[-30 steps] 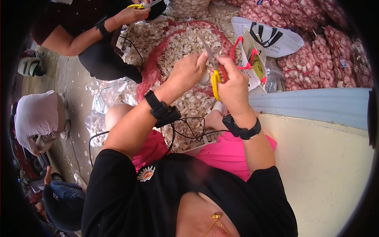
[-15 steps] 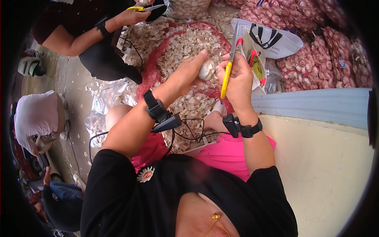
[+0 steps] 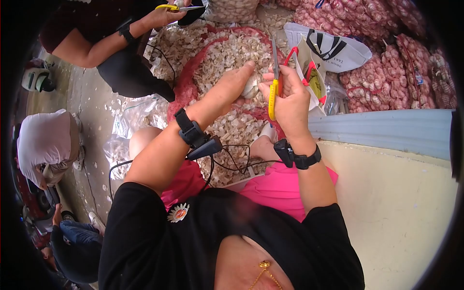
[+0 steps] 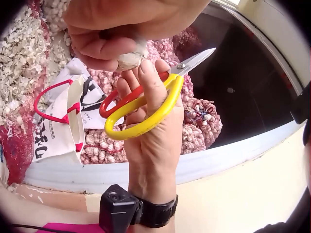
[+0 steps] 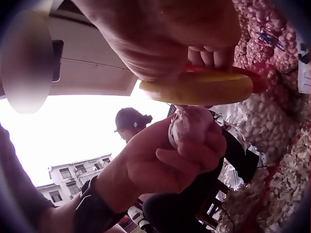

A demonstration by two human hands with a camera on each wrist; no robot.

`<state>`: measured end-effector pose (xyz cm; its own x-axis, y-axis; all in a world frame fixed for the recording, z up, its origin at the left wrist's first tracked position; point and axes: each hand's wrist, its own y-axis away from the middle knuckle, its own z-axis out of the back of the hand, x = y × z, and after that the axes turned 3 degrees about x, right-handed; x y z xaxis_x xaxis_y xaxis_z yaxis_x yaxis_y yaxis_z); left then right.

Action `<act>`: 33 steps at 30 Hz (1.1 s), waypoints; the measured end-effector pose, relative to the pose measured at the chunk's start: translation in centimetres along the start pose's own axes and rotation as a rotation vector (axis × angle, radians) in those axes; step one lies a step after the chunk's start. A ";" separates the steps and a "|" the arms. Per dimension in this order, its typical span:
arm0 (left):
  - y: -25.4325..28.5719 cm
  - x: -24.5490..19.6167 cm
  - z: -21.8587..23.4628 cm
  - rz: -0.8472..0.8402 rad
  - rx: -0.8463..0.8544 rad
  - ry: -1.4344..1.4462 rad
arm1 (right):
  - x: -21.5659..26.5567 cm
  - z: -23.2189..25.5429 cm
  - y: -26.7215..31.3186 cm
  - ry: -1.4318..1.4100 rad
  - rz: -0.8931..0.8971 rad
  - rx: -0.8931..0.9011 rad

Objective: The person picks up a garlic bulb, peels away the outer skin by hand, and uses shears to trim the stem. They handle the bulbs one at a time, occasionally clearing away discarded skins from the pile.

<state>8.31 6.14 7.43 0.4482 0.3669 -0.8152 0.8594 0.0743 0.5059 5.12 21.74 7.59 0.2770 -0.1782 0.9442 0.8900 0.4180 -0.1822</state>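
My left hand (image 3: 229, 87) grips a whitish garlic bulb (image 3: 251, 88), its fingers wrapped around it and the thumb lying along the top. From the right wrist view, the bulb (image 5: 189, 127) sits in the curled fingers with its skin on. My right hand (image 3: 292, 94) holds scissors (image 3: 272, 99) with one yellow and one red handle, blades pointing away from the body. In the left wrist view the thumb passes over the yellow handle (image 4: 160, 116), while the fingertips and thumb tip are right at the bulb (image 4: 131, 59).
Garlic skins (image 3: 232, 53) are heaped in a red mesh sack (image 3: 182, 89) ahead. A white tote bag (image 3: 338, 50) and net bags of garlic (image 3: 372, 77) stand to the right, beyond a pale ledge (image 3: 377, 130). Another person's hand (image 3: 162, 18) holds scissors at the upper left.
The hands were together with the scissors angled over the bulb, then parted with the right fingers loosened. Now the right fingers and thumb have come back to the bulb, scissors still in that hand.
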 end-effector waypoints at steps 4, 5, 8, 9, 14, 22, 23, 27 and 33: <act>0.2 0.4 0.3 -0.059 0.072 -0.121 | 1.4 0.1 0.4 0.193 0.162 0.009; 0.4 0.4 0.2 -0.069 0.081 -0.087 | 2.0 0.1 0.6 0.264 0.189 0.033; 0.0 0.9 0.4 -0.050 0.120 -0.085 | 1.8 0.0 0.5 0.275 0.223 0.013; 0.0 0.9 0.4 -0.049 0.121 -0.086 | 1.8 -0.1 0.6 0.275 0.221 0.012; -0.1 1.4 -0.3 -0.077 0.079 -0.113 | 0.8 -0.1 0.4 0.484 0.334 0.001; -0.2 0.5 0.1 -0.041 0.054 -0.066 | -0.2 -0.3 0.2 0.039 -0.003 -0.025; -0.3 0.7 0.1 -0.062 0.054 -0.049 | -0.6 -0.3 0.3 0.124 0.082 -0.032; -0.5 1.4 0.0 -0.121 0.041 -0.106 | 1.3 -0.3 0.4 0.360 0.295 -0.044; -0.7 2.1 0.0 -0.191 0.051 -0.243 | 1.8 -0.4 0.5 0.343 0.183 -0.080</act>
<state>8.61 6.86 5.35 0.3183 0.1176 -0.9407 0.9420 0.0720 0.3277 6.23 21.25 9.04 0.5265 -0.4002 0.7501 0.8364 0.4020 -0.3727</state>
